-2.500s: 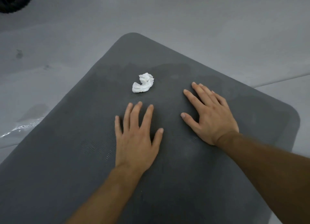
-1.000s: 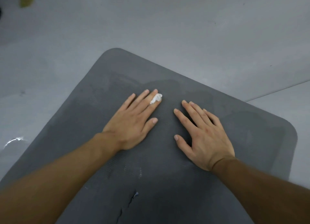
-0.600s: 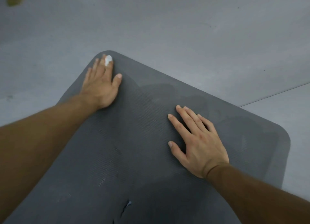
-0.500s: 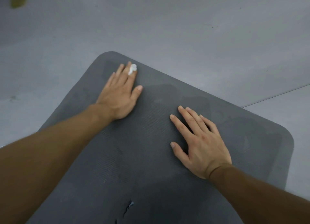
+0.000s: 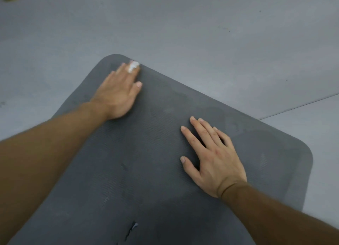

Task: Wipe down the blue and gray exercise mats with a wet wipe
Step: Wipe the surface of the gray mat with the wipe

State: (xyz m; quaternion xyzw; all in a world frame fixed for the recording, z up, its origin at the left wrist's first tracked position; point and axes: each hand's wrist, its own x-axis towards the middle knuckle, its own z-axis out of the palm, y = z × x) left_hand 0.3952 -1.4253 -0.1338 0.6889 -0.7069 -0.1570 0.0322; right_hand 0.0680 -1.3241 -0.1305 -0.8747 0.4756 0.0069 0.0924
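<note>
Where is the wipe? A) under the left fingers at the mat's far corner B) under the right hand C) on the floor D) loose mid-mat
A: the wipe shows white under fingers of the left hand at the far corner of the mat; the right hand lies flat elsewhere.

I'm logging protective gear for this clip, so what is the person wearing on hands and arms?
Nothing visible. The left hand and right hand are bare: no gloves, rings or watch. Both forearms are uncovered, no sleeves in view. The left hand is blurred.
</note>
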